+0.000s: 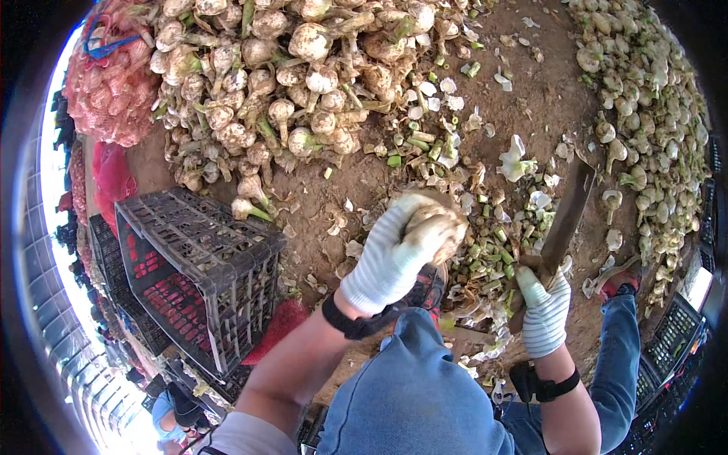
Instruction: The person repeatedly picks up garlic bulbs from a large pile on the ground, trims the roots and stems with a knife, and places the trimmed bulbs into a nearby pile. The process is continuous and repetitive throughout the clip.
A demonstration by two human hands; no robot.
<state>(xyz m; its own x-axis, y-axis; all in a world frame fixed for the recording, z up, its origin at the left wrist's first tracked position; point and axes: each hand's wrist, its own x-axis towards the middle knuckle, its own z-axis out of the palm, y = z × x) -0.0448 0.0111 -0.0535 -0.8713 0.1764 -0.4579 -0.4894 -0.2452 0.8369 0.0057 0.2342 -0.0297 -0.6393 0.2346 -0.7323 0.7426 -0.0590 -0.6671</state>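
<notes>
My left hand [387,256], in a white knit glove, grips a soil-stained garlic bulb [437,227] above the ground in front of my knee. Its fingers hide part of the bulb. My right hand [543,313], gloved the same way, is closed around the handle of a knife with a long, dark blade [567,219]. The blade points up and away from me, apart from the bulb. Between and beyond my hands lie cut green garlic stems [495,256] and papery skins. A large heap of garlic with stems [296,74] rises ahead to the left.
Trimmed garlic bulbs [654,114] form a long pile on the right. At left stands a black plastic crate [199,227] on its side, near a full red mesh sack [114,91]. Another black crate [674,335] sits at lower right. A person [173,415] is at the far lower left.
</notes>
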